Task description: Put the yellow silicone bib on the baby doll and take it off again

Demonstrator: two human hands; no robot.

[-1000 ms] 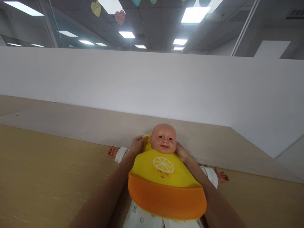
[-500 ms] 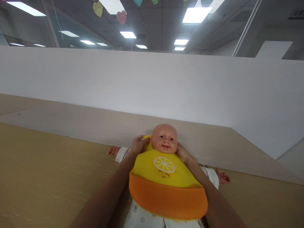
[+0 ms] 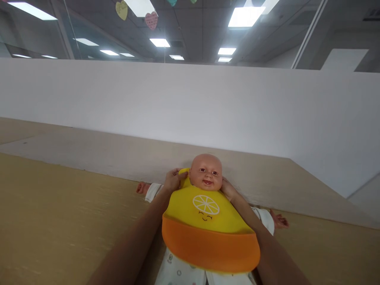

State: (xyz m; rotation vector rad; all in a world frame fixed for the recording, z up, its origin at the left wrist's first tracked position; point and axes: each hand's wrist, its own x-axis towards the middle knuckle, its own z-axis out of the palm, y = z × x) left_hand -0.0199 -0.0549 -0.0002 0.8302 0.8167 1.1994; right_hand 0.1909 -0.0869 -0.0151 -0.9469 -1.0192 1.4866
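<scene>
A baby doll in white printed clothes lies on its back, arms spread to both sides. Over its chest is a yellow bib with a lemon slice and smiling face, and an orange catch pocket along the bottom. My left hand pinches the bib's neck strap at the left of the doll's head. On the other side, my right hand reaches in beside the doll's neck; its fingertips are hidden behind the head, so what they hold does not show.
The doll lies on a tan surface, with its head by a paler raised strip. Behind stands a white wall topped by glass panes, with paper hearts stuck on them.
Almost nothing differs; the view has shifted very slightly. Both hands stay at the doll's neck, the left still on the bib strap.
</scene>
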